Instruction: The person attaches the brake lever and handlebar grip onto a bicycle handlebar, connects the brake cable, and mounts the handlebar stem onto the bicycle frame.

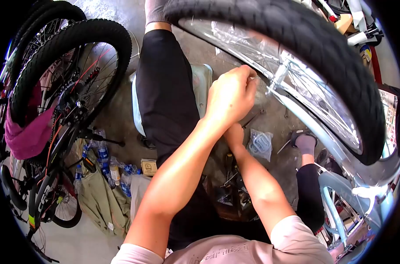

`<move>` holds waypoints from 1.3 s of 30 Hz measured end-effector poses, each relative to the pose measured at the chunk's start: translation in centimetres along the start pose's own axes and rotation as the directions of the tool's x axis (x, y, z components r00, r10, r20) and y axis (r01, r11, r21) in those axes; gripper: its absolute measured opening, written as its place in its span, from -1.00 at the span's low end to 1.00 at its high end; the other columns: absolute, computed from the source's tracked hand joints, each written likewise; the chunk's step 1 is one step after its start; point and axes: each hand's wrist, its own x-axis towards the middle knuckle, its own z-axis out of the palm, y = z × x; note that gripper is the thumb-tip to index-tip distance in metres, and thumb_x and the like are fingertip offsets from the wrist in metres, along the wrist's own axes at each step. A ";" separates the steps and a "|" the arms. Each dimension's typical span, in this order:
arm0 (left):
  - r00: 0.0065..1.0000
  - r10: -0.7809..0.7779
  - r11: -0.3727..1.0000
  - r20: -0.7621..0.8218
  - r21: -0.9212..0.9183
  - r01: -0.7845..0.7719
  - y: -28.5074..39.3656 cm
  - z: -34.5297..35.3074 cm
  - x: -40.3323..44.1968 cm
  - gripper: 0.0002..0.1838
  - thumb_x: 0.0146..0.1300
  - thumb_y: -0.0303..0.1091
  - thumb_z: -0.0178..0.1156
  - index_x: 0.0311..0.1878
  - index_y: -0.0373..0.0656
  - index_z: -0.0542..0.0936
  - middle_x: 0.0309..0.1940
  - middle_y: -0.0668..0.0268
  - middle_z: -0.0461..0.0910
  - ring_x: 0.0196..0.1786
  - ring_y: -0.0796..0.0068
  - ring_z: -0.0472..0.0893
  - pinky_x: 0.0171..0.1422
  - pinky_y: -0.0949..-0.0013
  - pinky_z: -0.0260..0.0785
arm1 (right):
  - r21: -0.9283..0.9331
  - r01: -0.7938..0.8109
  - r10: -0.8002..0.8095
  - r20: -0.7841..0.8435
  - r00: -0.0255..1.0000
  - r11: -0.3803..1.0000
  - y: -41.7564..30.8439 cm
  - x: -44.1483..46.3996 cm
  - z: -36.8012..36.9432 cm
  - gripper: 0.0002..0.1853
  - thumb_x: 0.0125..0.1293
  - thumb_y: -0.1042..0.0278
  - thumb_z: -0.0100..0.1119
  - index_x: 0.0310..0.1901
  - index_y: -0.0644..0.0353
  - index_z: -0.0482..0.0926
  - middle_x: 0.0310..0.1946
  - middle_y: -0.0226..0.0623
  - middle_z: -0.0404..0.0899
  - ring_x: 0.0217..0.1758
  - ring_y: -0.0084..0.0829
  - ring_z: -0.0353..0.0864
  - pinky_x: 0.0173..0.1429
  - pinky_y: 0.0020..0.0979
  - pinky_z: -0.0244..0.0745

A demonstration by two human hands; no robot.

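My left hand (pixel 232 94) is over the middle of the view, back up, with its fingers curled together beside the axle of a bicycle wheel. Anything between its fingertips is too small or hidden to name. My right hand (pixel 234 134) lies below the left wrist, partly covered by it, and its fingers are hidden. The wheel's black tyre (pixel 314 48) arches across the upper right, looking slightly blurred. A light blue frame tube (pixel 303 115) runs from the axle toward the lower right.
Bicycles with a knobbly tyre (pixel 19 94) and a pink cloth (pixel 29 135) fill the left. Bottles (pixel 115 172) and a green cloth (pixel 99 193) lie below them. A clear plastic bag (pixel 260 144) and tools (pixel 229 163) are on the floor. My black-clad leg (pixel 165 88) extends forward.
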 end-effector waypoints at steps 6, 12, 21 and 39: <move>0.990 0.108 0.994 -0.090 0.000 -0.108 -1.0 -1.0 0.2 -0.73 0.28 -0.26 0.24 -0.20 -0.34 0.68 -0.36 -0.03 0.70 -0.21 -0.07 0.71 -0.09 0.09 0.51 | -0.067 0.035 -0.030 0.077 0.997 0.997 1.4 2.1 2.1 -0.78 0.24 0.33 0.23 -0.10 0.15 0.53 -0.23 -0.05 0.70 -0.16 0.15 0.66 -0.08 0.07 0.55; 0.998 0.042 0.995 -0.049 -0.087 -0.046 -0.9 -1.1 0.3 -0.72 0.30 -0.24 0.23 -0.17 -0.31 0.68 -0.37 0.00 0.71 -0.22 -0.03 0.71 -0.09 0.12 0.51 | 0.026 0.058 -0.051 -0.208 0.977 0.998 2.1 1.1 -1.8 -0.79 0.26 0.32 0.23 -0.10 0.16 0.57 -0.12 0.02 0.63 -0.14 0.14 0.64 -0.08 0.06 0.54; 0.999 0.033 0.997 -0.026 -0.065 -0.035 -0.1 -1.2 0.2 -0.73 0.30 -0.23 0.21 -0.18 -0.28 0.68 -0.33 0.01 0.71 -0.20 -0.07 0.70 -0.07 0.07 0.50 | -0.082 -0.056 0.031 -0.277 0.960 0.995 2.7 4.4 -1.7 -0.70 0.24 0.17 0.32 -0.18 0.26 0.65 -0.02 0.08 0.66 -0.07 0.10 0.67 -0.03 0.04 0.56; 0.938 0.163 0.920 0.305 -0.391 -0.033 1.7 2.8 -6.8 -0.78 0.34 -0.42 0.25 0.02 -0.22 0.69 -0.35 0.29 0.70 -0.30 0.59 0.61 -0.14 0.42 0.48 | 0.937 0.124 0.121 -0.171 0.978 0.327 -4.6 -15.7 -22.7 -0.84 0.39 0.37 0.31 -0.08 0.22 0.65 -0.33 -0.51 0.59 -0.31 -0.70 0.52 -0.21 -0.59 0.40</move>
